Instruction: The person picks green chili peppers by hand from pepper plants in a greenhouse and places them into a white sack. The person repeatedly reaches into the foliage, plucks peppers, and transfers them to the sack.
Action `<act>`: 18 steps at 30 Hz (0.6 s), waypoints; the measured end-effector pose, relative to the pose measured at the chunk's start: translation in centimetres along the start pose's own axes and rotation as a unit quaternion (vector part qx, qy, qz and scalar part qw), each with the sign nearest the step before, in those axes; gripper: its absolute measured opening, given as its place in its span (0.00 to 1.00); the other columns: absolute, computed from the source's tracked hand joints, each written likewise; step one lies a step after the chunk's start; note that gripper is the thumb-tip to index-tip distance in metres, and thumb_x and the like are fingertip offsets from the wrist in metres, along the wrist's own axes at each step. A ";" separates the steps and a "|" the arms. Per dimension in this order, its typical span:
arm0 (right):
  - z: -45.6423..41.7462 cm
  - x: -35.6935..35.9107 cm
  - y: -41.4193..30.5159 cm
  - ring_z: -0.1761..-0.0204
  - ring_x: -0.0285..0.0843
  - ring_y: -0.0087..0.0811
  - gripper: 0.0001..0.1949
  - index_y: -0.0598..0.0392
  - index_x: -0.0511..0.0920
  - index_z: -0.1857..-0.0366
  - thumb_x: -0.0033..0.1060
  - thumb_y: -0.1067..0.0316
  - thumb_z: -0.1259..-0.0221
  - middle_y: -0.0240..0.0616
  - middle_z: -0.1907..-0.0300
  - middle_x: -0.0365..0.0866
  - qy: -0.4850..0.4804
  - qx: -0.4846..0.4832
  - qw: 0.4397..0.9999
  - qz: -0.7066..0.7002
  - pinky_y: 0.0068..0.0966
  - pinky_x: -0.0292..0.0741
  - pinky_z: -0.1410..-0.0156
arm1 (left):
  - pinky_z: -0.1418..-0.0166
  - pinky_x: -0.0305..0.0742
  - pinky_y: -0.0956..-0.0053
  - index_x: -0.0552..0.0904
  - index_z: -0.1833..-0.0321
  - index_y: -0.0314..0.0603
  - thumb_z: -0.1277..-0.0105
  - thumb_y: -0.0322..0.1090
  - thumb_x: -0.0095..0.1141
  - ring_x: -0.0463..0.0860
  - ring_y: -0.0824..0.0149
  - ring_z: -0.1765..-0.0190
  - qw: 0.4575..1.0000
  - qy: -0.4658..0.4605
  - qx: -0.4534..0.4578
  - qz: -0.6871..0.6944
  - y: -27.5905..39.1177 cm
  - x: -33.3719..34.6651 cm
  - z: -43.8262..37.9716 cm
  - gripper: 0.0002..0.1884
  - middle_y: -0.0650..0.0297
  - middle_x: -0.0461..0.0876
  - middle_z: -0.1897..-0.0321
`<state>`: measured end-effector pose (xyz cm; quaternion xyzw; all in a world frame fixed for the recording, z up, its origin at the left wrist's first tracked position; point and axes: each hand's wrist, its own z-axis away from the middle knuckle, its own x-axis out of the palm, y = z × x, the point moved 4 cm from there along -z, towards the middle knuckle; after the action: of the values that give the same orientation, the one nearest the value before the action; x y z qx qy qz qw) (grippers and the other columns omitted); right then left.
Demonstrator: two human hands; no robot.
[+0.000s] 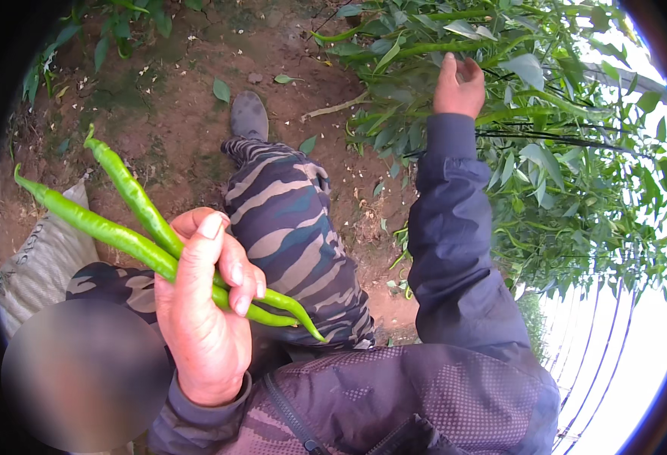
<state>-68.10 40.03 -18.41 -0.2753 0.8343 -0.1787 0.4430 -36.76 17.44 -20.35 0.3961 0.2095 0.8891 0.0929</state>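
My left hand (208, 307) is closed around two long green chili peppers. The upper pepper (134, 196) and the lower pepper (94, 227) cross the palm, stem ends at the far left and their other ends poking out past my fingers. At upper right my right hand (460, 88) reaches into the leafy pepper plants (538, 170). Its fingertips are beside a long green pepper (424, 50) among the leaves. Whether they grip it or a stem cannot be made out.
A woven sack (54, 256) bearing writing stands at left, by my camouflage-trousered leg (293, 227). My boot (249, 114) rests on brown soil (180, 102) with fallen leaves. More plants (123, 28) grow at upper left. Dark lines (601, 341) run at lower right.
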 end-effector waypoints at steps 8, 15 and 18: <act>-4.4 3.3 7.4 0.46 0.81 0.36 0.20 0.68 0.73 0.42 0.52 0.71 0.38 0.53 0.48 0.82 -0.013 0.113 0.969 -0.219 0.29 0.74 0.39 | 0.73 0.62 0.81 0.74 0.53 0.40 0.26 0.36 0.51 0.64 0.78 0.81 0.999 -0.027 -0.040 0.004 -0.4 -0.2 0.5 0.07 0.70 0.70 0.79; -11.1 4.5 9.9 0.55 0.82 0.43 0.16 0.54 0.65 0.40 0.46 0.63 0.26 0.46 0.56 0.82 -0.055 0.200 0.939 -0.275 0.42 0.81 0.50 | 0.72 0.65 0.79 0.75 0.54 0.41 0.26 0.37 0.50 0.64 0.79 0.82 0.999 -0.019 -0.044 -0.018 -0.7 -1.0 0.1 0.08 0.72 0.69 0.80; -11.4 2.5 8.1 0.60 0.82 0.40 0.14 0.52 0.66 0.42 0.46 0.60 0.24 0.42 0.59 0.81 -0.044 0.196 0.917 -0.344 0.40 0.83 0.54 | 0.72 0.65 0.80 0.75 0.54 0.41 0.26 0.38 0.51 0.64 0.79 0.82 0.999 -0.019 -0.046 -0.019 -0.6 -0.8 0.1 0.08 0.72 0.69 0.80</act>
<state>-81.19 45.42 -18.22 -0.4609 0.6157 -0.4677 0.4355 -36.13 17.75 -21.12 0.4044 0.1737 0.8882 0.1319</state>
